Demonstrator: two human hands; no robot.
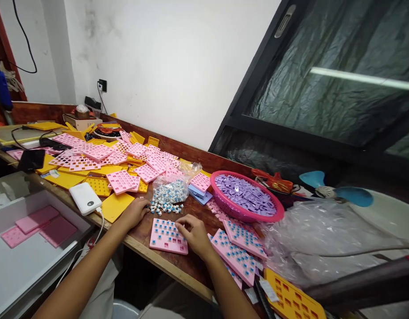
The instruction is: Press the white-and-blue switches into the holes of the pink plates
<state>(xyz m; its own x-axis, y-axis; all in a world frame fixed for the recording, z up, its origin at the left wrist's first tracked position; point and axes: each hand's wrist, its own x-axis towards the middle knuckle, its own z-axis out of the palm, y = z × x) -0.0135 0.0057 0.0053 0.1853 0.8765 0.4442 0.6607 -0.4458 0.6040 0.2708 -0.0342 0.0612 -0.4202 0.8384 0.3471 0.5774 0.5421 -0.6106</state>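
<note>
A pink plate (169, 244) with square holes lies flat in front of me, most of its holes filled with blue-topped key switches. My right hand (195, 235) is over its right upper part, thumb and forefinger close together on the plate; whatever they pinch is hidden. Behind the plate, loose white-and-blue key switches (167, 197) spill from a clear plastic bag (173, 175). At the left edge of this heap is my left hand (138, 212), its fingers curled together at the switches. I cannot make out what is in them.
Filled pink plates (235, 254) are stacked to the right, below a pink basket (215, 208) of purple pieces. Unfilled pink plates (121, 180) and yellow panels (116, 206) cover the left. A white power bank (84, 197) lies near the edge, above an open drawer (28, 270).
</note>
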